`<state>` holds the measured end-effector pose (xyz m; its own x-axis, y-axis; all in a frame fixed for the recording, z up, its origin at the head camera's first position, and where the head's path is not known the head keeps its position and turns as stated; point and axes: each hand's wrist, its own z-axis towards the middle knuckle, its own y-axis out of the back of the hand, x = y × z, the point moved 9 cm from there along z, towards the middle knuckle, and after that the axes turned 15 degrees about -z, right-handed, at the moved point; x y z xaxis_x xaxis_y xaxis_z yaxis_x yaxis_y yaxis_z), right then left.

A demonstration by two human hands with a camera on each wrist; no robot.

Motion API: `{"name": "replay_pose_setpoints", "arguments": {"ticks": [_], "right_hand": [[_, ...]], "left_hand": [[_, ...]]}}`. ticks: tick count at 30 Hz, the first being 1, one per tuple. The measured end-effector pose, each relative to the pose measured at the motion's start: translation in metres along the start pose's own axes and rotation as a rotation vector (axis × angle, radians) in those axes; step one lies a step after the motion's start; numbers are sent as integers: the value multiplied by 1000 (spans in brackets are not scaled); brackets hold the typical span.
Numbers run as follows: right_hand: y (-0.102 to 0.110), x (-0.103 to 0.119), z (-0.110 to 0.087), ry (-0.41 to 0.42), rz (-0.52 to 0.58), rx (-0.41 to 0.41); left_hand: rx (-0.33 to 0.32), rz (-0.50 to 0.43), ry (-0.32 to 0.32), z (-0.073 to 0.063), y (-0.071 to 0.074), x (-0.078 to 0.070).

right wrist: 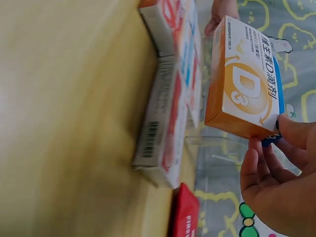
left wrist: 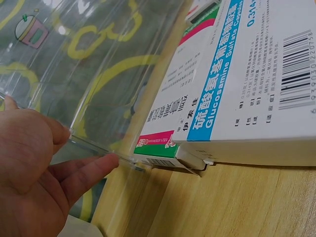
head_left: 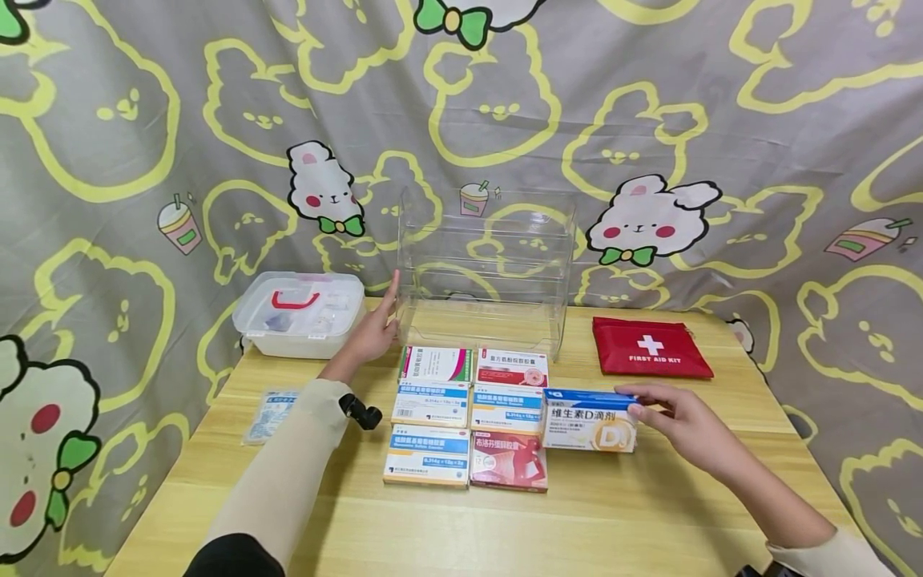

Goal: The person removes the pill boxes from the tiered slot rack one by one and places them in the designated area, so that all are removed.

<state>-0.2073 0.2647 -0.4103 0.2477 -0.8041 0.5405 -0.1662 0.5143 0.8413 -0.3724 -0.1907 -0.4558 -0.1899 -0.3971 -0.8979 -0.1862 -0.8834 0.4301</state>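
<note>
My right hand [head_left: 667,417] pinches a white, blue and orange box of vitamin D drops [head_left: 590,423] by its right end. In the right wrist view the thumb and fingers hold the box's blue-edged corner, and its orange D3 side [right wrist: 247,86] shows. A clear plastic tiered rack [head_left: 486,276] stands upright at the back of the table. Against its left side rests my left hand [head_left: 373,332], with fingers extended; the left wrist view shows fingertips at the clear panel's edge [left wrist: 98,148]. In front of the rack, several medicine boxes [head_left: 430,457] lie in two columns.
A white lidded case [head_left: 303,336] with a red handle stands at the back left. Nearer lies a clear packet [head_left: 268,417], partly behind the left arm. A red first aid pouch [head_left: 649,349] lies at the right. A patterned curtain [head_left: 505,104] hangs behind the table.
</note>
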Motion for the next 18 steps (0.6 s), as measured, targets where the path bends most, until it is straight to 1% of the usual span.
{"name": "replay_pose_setpoints", "arguments": {"ticks": [7, 13, 15, 18], "right_hand": [[-10, -18, -22, -49, 23, 44], [-25, -36, -39, -111, 63, 128], [-32, -41, -43, -107, 77, 157], [-39, -47, -48, -93, 95, 174]], "left_hand": [[4, -6, 13, 0, -1, 1], [4, -19, 31, 0, -1, 2], [6, -22, 34, 0, -1, 2], [7, -19, 32, 0, -1, 2]]}}
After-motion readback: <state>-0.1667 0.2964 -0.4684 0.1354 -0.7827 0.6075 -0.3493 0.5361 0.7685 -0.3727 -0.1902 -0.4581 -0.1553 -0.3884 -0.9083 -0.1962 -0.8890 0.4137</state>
